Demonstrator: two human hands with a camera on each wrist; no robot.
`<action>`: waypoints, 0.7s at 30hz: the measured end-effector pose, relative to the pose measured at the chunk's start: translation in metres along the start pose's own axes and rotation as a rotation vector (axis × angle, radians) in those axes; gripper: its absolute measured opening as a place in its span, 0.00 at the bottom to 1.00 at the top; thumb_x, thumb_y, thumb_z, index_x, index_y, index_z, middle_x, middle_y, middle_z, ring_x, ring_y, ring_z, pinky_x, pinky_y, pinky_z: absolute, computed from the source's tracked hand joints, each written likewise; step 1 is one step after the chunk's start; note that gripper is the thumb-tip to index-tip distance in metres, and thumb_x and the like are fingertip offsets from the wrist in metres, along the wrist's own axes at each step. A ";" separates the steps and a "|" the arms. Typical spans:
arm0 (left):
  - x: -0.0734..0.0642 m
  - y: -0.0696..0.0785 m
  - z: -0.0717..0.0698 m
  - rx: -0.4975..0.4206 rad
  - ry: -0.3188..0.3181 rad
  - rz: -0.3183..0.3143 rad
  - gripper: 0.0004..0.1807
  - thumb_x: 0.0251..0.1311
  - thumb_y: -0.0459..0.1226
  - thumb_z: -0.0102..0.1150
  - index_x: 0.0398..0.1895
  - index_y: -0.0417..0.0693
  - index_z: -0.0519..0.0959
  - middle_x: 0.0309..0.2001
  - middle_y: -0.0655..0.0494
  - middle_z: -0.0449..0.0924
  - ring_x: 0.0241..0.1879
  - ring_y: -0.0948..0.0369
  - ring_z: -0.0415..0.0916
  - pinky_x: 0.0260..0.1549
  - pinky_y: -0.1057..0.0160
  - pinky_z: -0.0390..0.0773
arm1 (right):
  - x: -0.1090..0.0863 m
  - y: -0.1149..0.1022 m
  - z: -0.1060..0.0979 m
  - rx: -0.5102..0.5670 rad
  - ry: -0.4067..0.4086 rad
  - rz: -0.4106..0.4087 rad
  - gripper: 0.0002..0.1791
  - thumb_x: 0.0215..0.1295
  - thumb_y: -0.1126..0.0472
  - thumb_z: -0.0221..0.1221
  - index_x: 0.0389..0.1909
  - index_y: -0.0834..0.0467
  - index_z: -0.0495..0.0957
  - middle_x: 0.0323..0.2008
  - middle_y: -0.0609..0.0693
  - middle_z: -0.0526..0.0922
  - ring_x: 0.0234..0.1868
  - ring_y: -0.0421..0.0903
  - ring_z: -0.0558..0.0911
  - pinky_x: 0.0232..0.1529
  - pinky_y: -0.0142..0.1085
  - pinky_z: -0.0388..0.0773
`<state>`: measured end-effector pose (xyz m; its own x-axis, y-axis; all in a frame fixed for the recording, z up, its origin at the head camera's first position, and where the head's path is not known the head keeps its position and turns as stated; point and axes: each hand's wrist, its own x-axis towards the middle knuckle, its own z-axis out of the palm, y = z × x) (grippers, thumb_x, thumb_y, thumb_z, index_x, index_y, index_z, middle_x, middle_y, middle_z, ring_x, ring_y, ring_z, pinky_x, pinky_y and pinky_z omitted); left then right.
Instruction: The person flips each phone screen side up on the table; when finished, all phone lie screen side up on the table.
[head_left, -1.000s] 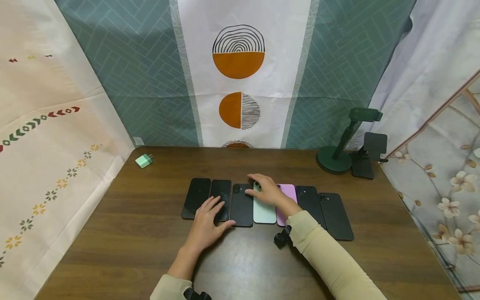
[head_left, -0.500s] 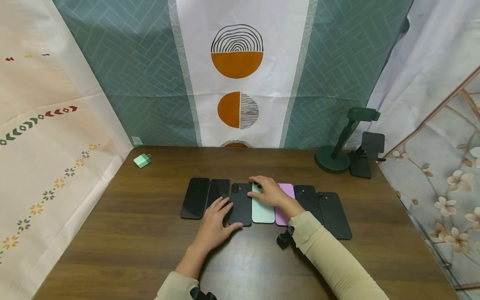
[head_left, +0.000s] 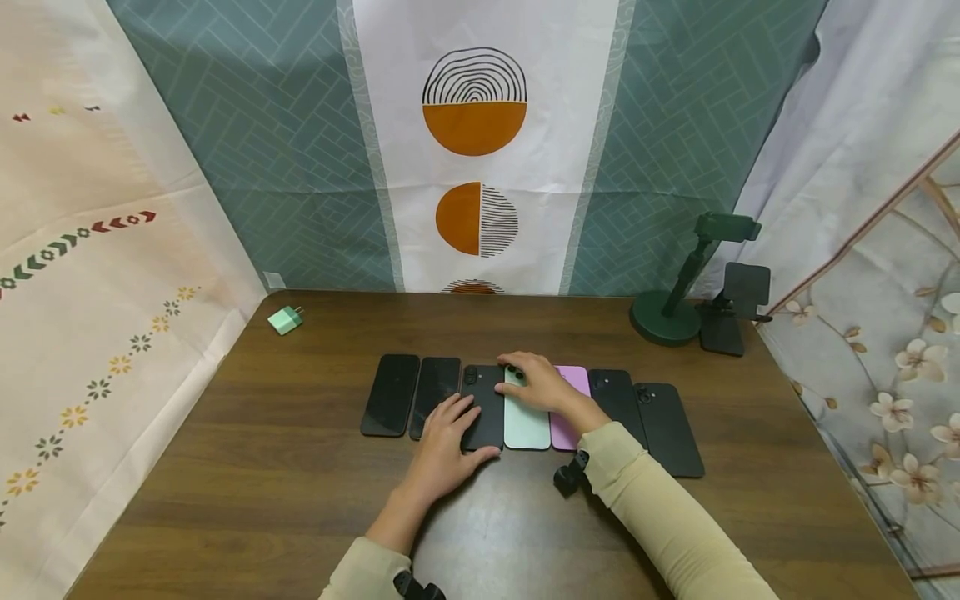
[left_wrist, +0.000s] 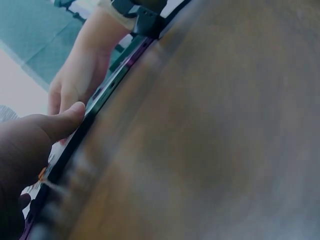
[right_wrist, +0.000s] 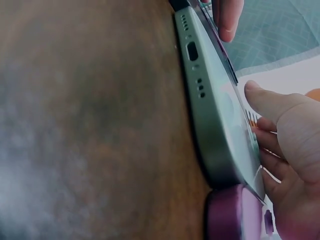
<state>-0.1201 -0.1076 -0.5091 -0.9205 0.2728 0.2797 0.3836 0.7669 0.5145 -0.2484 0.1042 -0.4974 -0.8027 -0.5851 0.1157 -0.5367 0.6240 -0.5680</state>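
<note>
Seven slim, round-cornered phones lie edge to edge in a row mid-bench [head_left: 247, 467], a tidy line both hands are squaring. The left hand [head_left: 448, 442] lies flat, fingers spread and straight, on the matte black phone [head_left: 486, 404], thumb at its near edge. The right hand [head_left: 542, 385] presses relaxed fingers on the smooth mint-green phone [head_left: 525, 425] beside a lilac phone [head_left: 568, 417].

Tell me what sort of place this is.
Probably a makeshift indoor recording or display corner, not a lived-in room: patterned cloth backdrops hang round a wooden table, seven phones lie in a neat row, among them a mint green phone, and two phone stands wait at the back.
</note>
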 end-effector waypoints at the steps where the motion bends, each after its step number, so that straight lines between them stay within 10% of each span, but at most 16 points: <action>1: 0.001 0.001 0.001 0.005 -0.001 0.008 0.39 0.53 0.54 0.75 0.63 0.38 0.79 0.68 0.43 0.72 0.71 0.44 0.63 0.70 0.38 0.60 | 0.000 0.000 0.000 0.000 0.000 -0.002 0.32 0.69 0.50 0.65 0.68 0.62 0.73 0.64 0.58 0.77 0.67 0.57 0.74 0.67 0.55 0.68; 21: 0.004 0.004 0.008 0.071 0.025 0.009 0.40 0.50 0.57 0.75 0.58 0.36 0.82 0.65 0.44 0.75 0.66 0.46 0.70 0.68 0.42 0.65 | 0.000 -0.001 0.001 0.023 -0.054 -0.007 0.29 0.71 0.51 0.63 0.69 0.59 0.73 0.69 0.60 0.72 0.74 0.61 0.64 0.76 0.56 0.51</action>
<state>-0.1229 -0.0987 -0.5122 -0.9148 0.2657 0.3043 0.3844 0.8041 0.4535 -0.2472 0.1029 -0.4976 -0.7831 -0.6172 0.0761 -0.5360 0.6077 -0.5861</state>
